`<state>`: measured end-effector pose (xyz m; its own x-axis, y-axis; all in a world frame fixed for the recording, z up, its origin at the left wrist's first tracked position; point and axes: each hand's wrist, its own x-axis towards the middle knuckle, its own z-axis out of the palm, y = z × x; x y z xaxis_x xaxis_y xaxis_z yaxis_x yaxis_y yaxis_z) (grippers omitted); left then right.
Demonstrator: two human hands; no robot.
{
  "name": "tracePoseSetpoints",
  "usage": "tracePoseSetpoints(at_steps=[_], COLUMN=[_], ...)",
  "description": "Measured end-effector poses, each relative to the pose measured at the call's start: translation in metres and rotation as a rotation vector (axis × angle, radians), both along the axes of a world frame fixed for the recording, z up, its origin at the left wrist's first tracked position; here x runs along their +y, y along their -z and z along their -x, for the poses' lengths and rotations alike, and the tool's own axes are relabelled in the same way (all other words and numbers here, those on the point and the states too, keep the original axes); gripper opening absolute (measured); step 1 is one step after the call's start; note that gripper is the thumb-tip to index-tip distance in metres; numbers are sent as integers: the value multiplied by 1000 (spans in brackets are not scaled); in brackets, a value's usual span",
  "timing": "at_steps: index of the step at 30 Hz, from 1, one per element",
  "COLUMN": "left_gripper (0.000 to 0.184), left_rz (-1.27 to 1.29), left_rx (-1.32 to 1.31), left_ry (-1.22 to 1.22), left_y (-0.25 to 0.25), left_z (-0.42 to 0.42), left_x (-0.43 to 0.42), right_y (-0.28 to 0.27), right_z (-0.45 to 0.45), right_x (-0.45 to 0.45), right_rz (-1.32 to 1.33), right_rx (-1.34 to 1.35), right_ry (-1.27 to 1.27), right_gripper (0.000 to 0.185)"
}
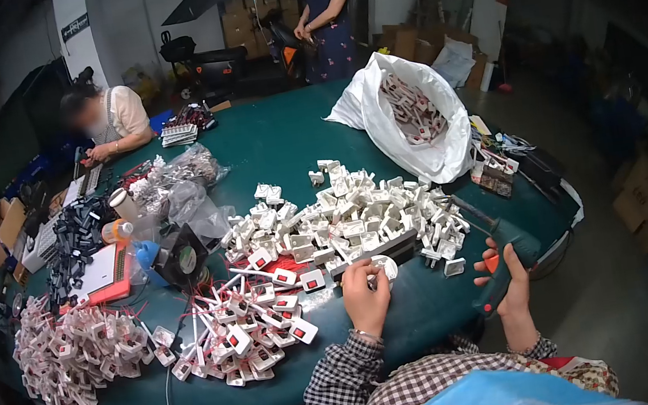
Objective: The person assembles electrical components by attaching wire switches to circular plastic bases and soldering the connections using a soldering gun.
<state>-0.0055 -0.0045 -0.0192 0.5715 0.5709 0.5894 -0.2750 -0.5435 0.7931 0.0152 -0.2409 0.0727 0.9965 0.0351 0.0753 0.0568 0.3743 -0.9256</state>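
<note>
Head view: the left hand (365,304) pinches a small white piece (383,266) between thumb and fingers, just beside a long dark block (397,248) on the tabletop (273,131). The right hand (512,288) wraps its grip round the handle of a green power driver (514,243) (the tip is too small to make out clearly), its shaft slanting towards the heap of plain white parts (359,212).

By the look of the piles, things are partway along. That middle heap is large and shows no switches that can be made out, so much seems left there. Parts with red switches (251,329) and thin wires lie near the left hand, and a denser pile of wired parts (76,353) sits farther left; both look further along, though whether any are finished cannot be told. More parts with red bits fill the white sack (441,163) beyond the heap.

The tabletop's near edge runs close to the person's body, and its right side curves away beyond the driver. Green surface shows between the left hand and that near edge. The heap and the block crowd the far side of the left hand (a sideways nudge could spill parts), while the right hand has looser room around it.
</note>
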Motion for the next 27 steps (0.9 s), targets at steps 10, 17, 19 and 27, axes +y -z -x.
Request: tracePoseSetpoints(at_steps=[10, 17, 19, 27], left_gripper=[9, 9, 9, 8], left_rz=[-13, 1, 4, 27], left_rx=[-2, 35, 56, 198], left_ry=[-58, -18, -14, -23], left_y=[2, 5, 5, -9], left_z=[-3, -4, -4, -3], left_x=[-3, -2, -2, -2], right_y=[6, 11, 15, 26], right_z=[-4, 10, 6, -18], right_x=[-2, -10, -11, -2], right_rz=[-31, 24, 37, 75], right_rx=[26, -42, -39, 34], right_ry=[-81, -135, -138, -222], right_gripper=[46, 53, 54, 56])
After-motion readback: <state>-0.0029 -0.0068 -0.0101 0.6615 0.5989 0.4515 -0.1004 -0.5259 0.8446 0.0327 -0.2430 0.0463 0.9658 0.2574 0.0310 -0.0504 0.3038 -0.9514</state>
